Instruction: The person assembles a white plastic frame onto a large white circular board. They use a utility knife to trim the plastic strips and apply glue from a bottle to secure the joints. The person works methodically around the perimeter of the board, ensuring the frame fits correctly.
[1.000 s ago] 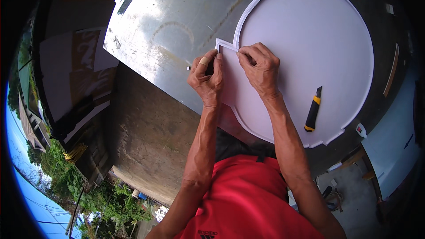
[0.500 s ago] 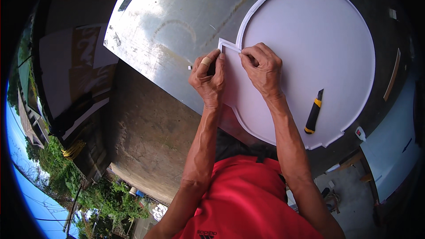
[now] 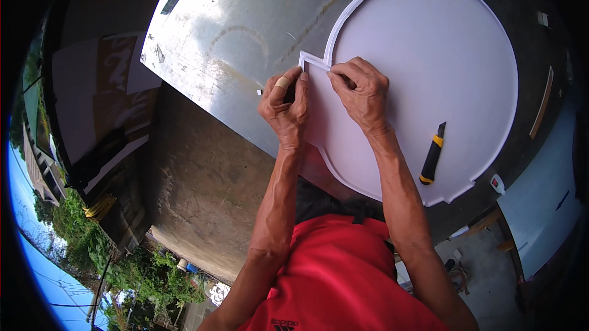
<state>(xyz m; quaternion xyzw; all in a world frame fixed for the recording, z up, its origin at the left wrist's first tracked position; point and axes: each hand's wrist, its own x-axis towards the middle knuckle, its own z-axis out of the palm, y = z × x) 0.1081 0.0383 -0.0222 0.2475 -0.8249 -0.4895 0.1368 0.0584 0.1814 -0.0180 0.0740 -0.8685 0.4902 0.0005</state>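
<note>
A large round white panel [image 3: 423,85] with a raised rim lies on the table. At its left side a squared tab juts out, edged by a thin white strip [image 3: 315,61] that bends at a corner. My left hand [image 3: 286,107], with a tan bandage round one finger, pinches this strip near the corner. Thumb and forefinger of my right hand [image 3: 363,95] are closed on the strip where the tab meets the round rim. On the panel, right of my right forearm, rests a black and yellow utility knife [image 3: 433,154] with its blade out.
The grey metal tabletop [image 3: 239,79] has a slanting left edge. A tiny white scrap [image 3: 259,92] lies beside my left hand. Right of the panel are a small white glue bottle [image 3: 497,184], a narrow wooden strip [image 3: 542,103] and a light blue sheet [image 3: 540,214].
The whole view has shifted very slightly. Both hands keep their pinch on the strip at the same spots, and the knife lies where it was.
</note>
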